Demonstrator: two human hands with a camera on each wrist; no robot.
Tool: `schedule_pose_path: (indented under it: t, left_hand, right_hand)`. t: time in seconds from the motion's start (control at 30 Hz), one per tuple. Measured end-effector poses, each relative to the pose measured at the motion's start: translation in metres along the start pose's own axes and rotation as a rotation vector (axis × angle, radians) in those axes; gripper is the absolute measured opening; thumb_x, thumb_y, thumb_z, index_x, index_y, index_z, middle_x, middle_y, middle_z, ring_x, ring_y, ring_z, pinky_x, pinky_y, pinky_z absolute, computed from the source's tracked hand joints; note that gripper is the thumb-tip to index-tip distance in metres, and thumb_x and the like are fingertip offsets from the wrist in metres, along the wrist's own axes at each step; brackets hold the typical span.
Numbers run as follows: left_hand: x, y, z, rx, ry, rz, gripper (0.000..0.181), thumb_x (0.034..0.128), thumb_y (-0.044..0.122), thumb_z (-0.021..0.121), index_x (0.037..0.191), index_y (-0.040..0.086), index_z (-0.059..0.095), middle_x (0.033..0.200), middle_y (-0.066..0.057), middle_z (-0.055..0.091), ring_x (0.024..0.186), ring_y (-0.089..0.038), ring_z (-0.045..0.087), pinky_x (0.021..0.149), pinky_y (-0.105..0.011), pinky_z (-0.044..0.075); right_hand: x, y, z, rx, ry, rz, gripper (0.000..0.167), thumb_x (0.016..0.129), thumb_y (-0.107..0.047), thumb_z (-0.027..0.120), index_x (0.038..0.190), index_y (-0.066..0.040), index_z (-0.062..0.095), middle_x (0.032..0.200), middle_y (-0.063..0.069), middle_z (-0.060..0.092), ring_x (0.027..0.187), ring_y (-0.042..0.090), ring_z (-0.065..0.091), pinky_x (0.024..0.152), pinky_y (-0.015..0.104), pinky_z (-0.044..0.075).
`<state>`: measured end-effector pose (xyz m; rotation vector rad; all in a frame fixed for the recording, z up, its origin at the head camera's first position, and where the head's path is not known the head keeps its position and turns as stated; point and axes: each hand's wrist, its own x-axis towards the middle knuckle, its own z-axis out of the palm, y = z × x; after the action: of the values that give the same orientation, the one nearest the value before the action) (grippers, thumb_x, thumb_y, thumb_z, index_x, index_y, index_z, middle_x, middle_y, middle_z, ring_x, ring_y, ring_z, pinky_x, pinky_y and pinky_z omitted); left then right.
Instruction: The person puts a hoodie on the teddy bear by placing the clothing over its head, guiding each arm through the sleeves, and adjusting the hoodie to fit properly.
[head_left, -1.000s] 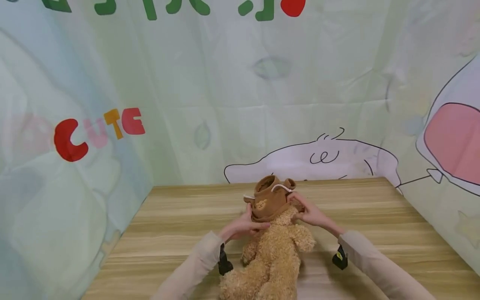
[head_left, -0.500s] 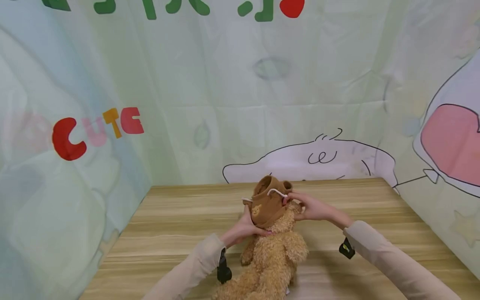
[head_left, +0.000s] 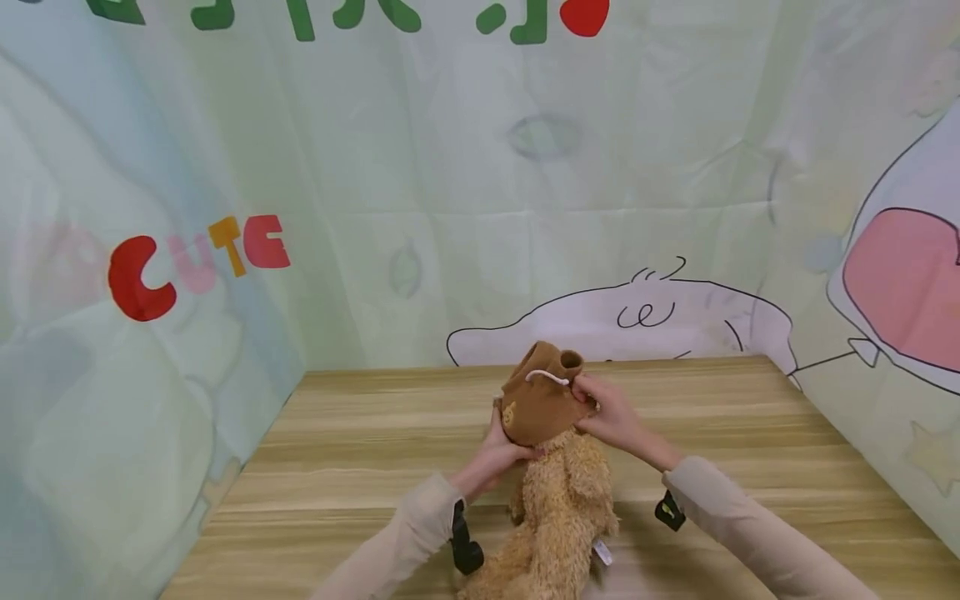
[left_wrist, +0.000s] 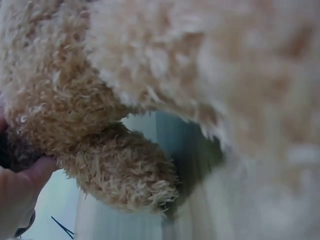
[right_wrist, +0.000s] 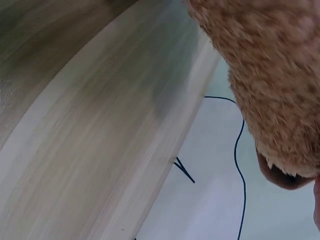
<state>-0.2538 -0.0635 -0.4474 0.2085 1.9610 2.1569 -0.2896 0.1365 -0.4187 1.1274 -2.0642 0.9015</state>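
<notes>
Clamping brown fabric garment [head_left: 543, 414] over head of curly tan plush bear [head_left: 561, 508] with left grip [head_left: 501, 450] and right grip [head_left: 609, 414]. Can read multicoloured "CUTE" lettering [head_left: 198, 282] on pale-green backdrop [head_left: 450, 167], not small white tag [head_left: 602, 552].

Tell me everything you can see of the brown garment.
The brown garment looks like soft fabric, with a white cord across it and a small yellowish patch at the left in the head view. A wide opening and a smaller tube-like one show at its upper end. It sits over the head end of the fluffy plush toy. The left hand holds one side, the right hand the other.
</notes>
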Motion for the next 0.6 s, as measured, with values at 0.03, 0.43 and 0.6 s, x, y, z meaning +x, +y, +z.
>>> schedule_pose_path:
  t: [0.03,0.43,0.6]
  left_hand:
    - [-0.001,-0.001,0.001,-0.026,0.005,-0.002,0.107,0.0699,-0.018,0.06,0.141,0.015,-0.013,0.134,-0.029,0.027,0.079,-0.014,0.057,0.062,-0.023,0.048]
    - [-0.005,-0.014,0.012,0.062,0.013,0.082,0.078,0.0736,-0.006,0.061,0.133,0.002,0.011,0.121,-0.021,0.044,0.084,-0.016,0.056,0.067,-0.027,0.046]
    - [-0.009,0.017,0.016,0.453,0.095,0.197,0.091,0.0661,0.009,0.074,0.134,0.001,0.014,0.118,-0.027,0.047,0.09,-0.029,0.059,0.075,-0.038,0.048]
  right_hand:
    - [0.0,-0.002,0.001,-0.016,0.017,0.003,0.037,0.048,0.013,0.055,0.069,-0.009,0.035,0.065,-0.005,0.029,0.061,0.002,0.025,0.055,0.018,0.022]
    - [-0.002,0.0,0.005,-0.088,0.19,-0.045,0.031,0.05,0.019,0.05,0.063,-0.008,0.042,0.061,-0.001,0.037,0.059,0.007,0.034,0.055,0.022,0.033]
    - [-0.001,-0.002,0.0,-0.018,0.139,-0.112,0.032,0.059,0.019,0.054,0.078,-0.006,0.058,0.075,0.004,0.05,0.072,0.016,0.043,0.063,0.023,0.034]
